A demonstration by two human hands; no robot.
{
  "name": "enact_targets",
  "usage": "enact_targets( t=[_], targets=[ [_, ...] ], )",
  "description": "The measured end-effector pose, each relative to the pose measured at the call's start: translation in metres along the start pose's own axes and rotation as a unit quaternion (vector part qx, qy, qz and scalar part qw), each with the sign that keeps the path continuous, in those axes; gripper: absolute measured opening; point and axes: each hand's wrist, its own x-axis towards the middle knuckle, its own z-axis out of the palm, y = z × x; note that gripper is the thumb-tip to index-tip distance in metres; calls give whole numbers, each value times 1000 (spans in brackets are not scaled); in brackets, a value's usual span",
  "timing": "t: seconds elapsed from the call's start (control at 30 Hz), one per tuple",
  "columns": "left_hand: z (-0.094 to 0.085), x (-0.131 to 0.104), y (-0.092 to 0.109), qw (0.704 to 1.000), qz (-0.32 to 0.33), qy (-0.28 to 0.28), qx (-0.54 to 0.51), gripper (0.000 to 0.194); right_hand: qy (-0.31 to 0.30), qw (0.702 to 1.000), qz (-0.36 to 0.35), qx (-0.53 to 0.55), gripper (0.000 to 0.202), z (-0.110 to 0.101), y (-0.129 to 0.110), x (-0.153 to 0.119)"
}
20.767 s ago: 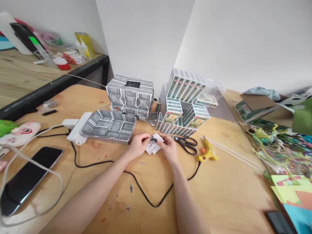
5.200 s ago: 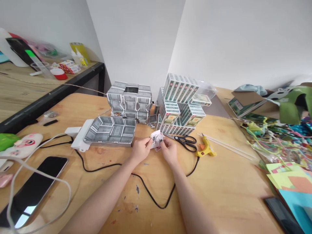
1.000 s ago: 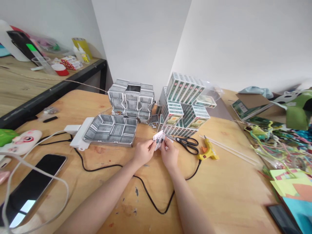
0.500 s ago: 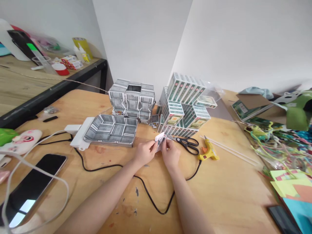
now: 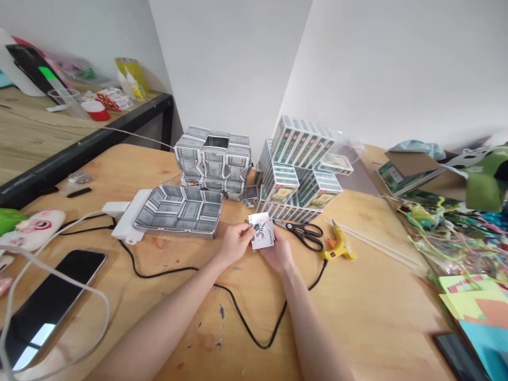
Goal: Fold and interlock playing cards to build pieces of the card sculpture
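A playing card (image 5: 266, 241) lies between both hands, printed face up, its long axis pointing away from the person. The left hand (image 5: 234, 244) pinches its left edge; the right hand (image 5: 281, 253) supports it from the right and beneath, so both are equally near. Scissors (image 5: 307, 234) lie just right of the grip. Half a second ago, the card was more steeply tilted.

Goes bare from the fingers of the left hand (image 5: 235, 243) and the right hand (image 5: 281, 254), past the wrists and along both smooth, slender forearms (image 5: 162, 312) to the lower edge of the head view, and wears dark, greenish nail polish (image 5: 256, 227) on the left thumb, with the remaining nails hidden or too small to judge.
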Motion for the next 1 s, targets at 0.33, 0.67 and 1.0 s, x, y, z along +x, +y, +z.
enact_targets(
  t=[0.33,0.67,1.0],
  targets=[
    [-4,-1,2,1000,6,-23,17,37,34,999,-27,-27,39,0,9,1],
    [-9,-4,2,980,69,50,179,37,52,952,-135,-270,39,-1,13,2],
    [-14,0,7,992,87,75,44,27,11,981,-87,-176,34,9,6,-4]
  ],
)
